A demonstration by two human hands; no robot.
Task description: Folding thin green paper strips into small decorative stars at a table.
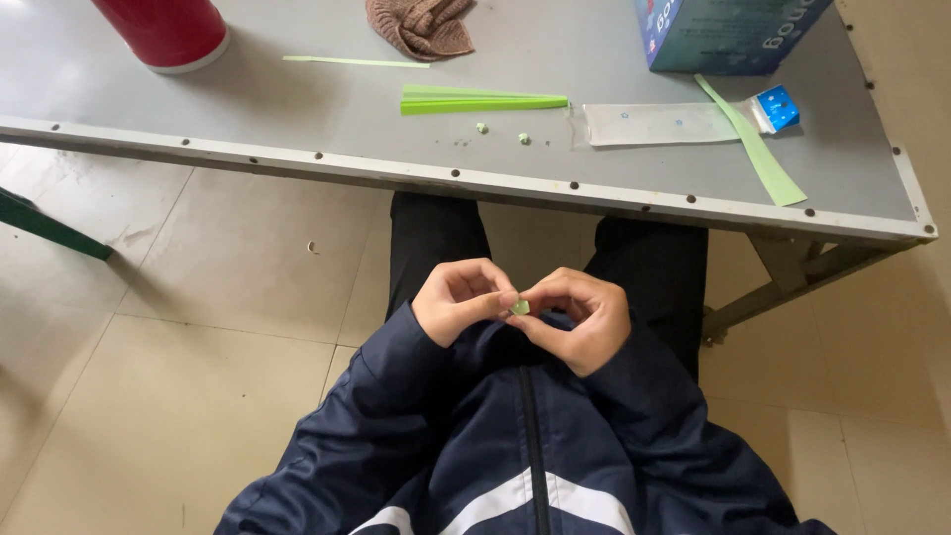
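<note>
Left hand [458, 300]: held over lap, close to chest, fingers curled inward, thumb and forefinger tips pinched together at inner edge. Right hand [584, 319]: mirrors it, fingers bent, knuckles up, thumb and forefinger meeting left hand's tips. Both hands touching at fingertips, pinch closed on small green piece [520, 307] between them. Wrists bent inward, forearms angled in from both sides, elbows out. Both arms in dark navy sleeves [371, 391]. Legs in black trousers [436, 238] below hands, knees apart.
</note>
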